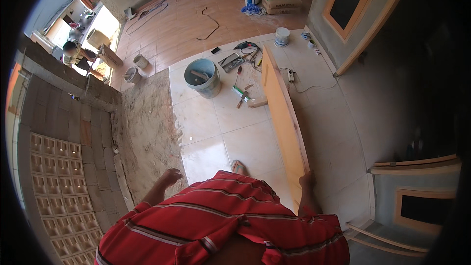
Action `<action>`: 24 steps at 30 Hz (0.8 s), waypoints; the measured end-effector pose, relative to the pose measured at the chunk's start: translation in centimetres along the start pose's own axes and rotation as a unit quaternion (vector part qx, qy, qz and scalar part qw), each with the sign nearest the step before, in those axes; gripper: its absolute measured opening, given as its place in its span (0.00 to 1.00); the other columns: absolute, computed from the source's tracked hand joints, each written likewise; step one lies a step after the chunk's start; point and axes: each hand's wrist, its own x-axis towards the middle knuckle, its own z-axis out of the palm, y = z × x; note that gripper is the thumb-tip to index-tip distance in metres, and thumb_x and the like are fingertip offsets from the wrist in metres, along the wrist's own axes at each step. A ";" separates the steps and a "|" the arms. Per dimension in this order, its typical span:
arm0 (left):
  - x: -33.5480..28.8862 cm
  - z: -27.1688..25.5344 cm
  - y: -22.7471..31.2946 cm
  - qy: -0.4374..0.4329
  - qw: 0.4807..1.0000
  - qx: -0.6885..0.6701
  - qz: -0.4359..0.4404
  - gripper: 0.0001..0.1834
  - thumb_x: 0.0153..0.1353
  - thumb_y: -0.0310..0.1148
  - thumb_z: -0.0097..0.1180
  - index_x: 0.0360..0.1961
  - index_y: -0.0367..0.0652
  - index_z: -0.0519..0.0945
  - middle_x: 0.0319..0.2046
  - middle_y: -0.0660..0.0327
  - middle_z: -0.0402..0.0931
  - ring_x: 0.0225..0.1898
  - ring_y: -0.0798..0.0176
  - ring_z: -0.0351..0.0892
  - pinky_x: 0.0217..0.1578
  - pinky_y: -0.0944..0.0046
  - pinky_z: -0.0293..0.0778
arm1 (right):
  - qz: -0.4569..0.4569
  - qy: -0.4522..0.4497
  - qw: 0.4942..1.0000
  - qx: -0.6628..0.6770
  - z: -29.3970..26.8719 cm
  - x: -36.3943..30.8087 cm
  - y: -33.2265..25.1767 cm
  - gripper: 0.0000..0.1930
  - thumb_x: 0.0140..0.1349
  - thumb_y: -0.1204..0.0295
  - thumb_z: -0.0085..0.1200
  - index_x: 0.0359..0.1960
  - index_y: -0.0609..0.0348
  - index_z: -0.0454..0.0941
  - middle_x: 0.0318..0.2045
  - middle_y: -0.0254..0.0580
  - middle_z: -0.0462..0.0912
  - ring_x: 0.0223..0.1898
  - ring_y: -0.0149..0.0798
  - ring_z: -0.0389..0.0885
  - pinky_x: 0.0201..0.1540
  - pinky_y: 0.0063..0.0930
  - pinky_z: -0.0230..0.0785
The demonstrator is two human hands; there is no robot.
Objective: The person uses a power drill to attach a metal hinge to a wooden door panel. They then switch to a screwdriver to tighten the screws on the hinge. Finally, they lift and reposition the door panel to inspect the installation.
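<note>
An orange wooden panel point(281, 118), like a door leaf, stands on its long edge on the tiles and runs away from me at my right side. My right hand point(307, 180) is closed around its near upper edge. Out to the left, my left hand point(171, 176) hangs above the edge of the bare cement strip. It holds nothing, and its fingers look loosely apart. Beyond the panel's left face lie a hand saw point(242, 98), a short wooden block point(257, 102) and a power drill point(246, 45). The panel's right face is mostly hidden.
A large grey-blue bucket point(202, 79) with tools stands ahead on the left. A white pail point(282, 37) and a power strip point(291, 75) with its cable lie past the panel. Cement bags point(281, 3) sit farther back. A person point(78, 56) crouches outside, at left.
</note>
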 end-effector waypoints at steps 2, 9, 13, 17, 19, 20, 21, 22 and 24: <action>2.9 -2.1 2.8 0.044 0.996 0.046 0.059 0.29 0.67 0.43 0.68 0.63 0.37 0.80 0.55 0.47 0.86 0.57 0.52 0.85 0.57 0.54 0.80 | 0.031 0.018 0.999 0.011 -0.6 1.5 -3.5 0.24 0.65 0.69 0.58 0.62 0.64 0.73 0.59 0.60 0.81 0.61 0.61 0.82 0.64 0.56 0.75; 7.4 -2.7 7.4 0.023 0.992 -0.055 0.111 0.29 0.67 0.44 0.68 0.64 0.38 0.80 0.56 0.46 0.85 0.53 0.51 0.87 0.54 0.55 0.81 | 0.060 0.021 0.996 0.066 -2.6 5.1 -11.4 0.25 0.64 0.68 0.58 0.62 0.66 0.73 0.60 0.62 0.80 0.62 0.63 0.81 0.64 0.57 0.74; 8.3 -1.5 4.2 -0.057 0.994 0.061 0.064 0.31 0.67 0.45 0.67 0.64 0.35 0.79 0.56 0.43 0.85 0.57 0.49 0.86 0.56 0.54 0.81 | 0.048 -0.017 0.995 0.082 -4.1 7.3 -15.4 0.29 0.63 0.68 0.58 0.65 0.68 0.72 0.62 0.66 0.79 0.65 0.64 0.78 0.67 0.55 0.72; 8.6 -2.1 1.8 -0.118 0.989 0.090 0.005 0.31 0.67 0.45 0.67 0.64 0.34 0.79 0.56 0.43 0.85 0.57 0.49 0.86 0.56 0.54 0.81 | 0.025 -0.026 0.997 0.069 -5.0 10.9 -19.7 0.31 0.62 0.68 0.58 0.65 0.71 0.71 0.63 0.68 0.78 0.64 0.65 0.78 0.68 0.53 0.71; 9.1 -3.4 2.3 -0.119 0.989 0.080 -0.021 0.31 0.67 0.45 0.67 0.64 0.34 0.79 0.56 0.43 0.85 0.57 0.48 0.86 0.56 0.54 0.80 | -0.002 -0.015 0.997 0.071 -5.3 12.9 -22.3 0.31 0.61 0.68 0.58 0.64 0.72 0.71 0.63 0.69 0.78 0.64 0.65 0.78 0.67 0.53 0.71; 9.8 -4.3 2.9 -0.114 0.990 0.077 -0.029 0.31 0.67 0.45 0.67 0.64 0.34 0.79 0.56 0.43 0.85 0.57 0.48 0.86 0.56 0.54 0.80 | -0.009 -0.009 0.997 0.076 -5.4 13.8 -23.7 0.31 0.61 0.68 0.59 0.64 0.72 0.72 0.62 0.69 0.78 0.64 0.66 0.79 0.67 0.53 0.72; 10.6 -5.0 3.6 -0.110 0.991 0.074 -0.034 0.31 0.67 0.45 0.67 0.64 0.34 0.79 0.56 0.43 0.85 0.57 0.48 0.86 0.56 0.54 0.80 | -0.016 -0.002 0.997 0.082 -5.6 14.7 -25.1 0.30 0.60 0.68 0.59 0.64 0.72 0.72 0.62 0.69 0.78 0.63 0.66 0.79 0.67 0.54 0.72; 11.0 -6.1 4.5 -0.102 0.991 0.073 -0.039 0.31 0.67 0.45 0.67 0.64 0.34 0.79 0.56 0.43 0.85 0.57 0.48 0.86 0.56 0.53 0.80 | -0.025 0.002 0.996 0.089 -5.8 15.6 -26.8 0.30 0.60 0.68 0.59 0.63 0.72 0.72 0.62 0.69 0.78 0.63 0.66 0.79 0.67 0.54 0.72; 12.9 -8.4 6.8 -0.087 0.993 0.067 -0.042 0.31 0.67 0.45 0.67 0.64 0.34 0.79 0.56 0.43 0.85 0.57 0.48 0.86 0.56 0.53 0.80 | -0.027 -0.023 0.995 0.093 -6.6 17.8 -30.2 0.30 0.60 0.67 0.58 0.64 0.71 0.72 0.62 0.69 0.79 0.63 0.66 0.79 0.66 0.54 0.72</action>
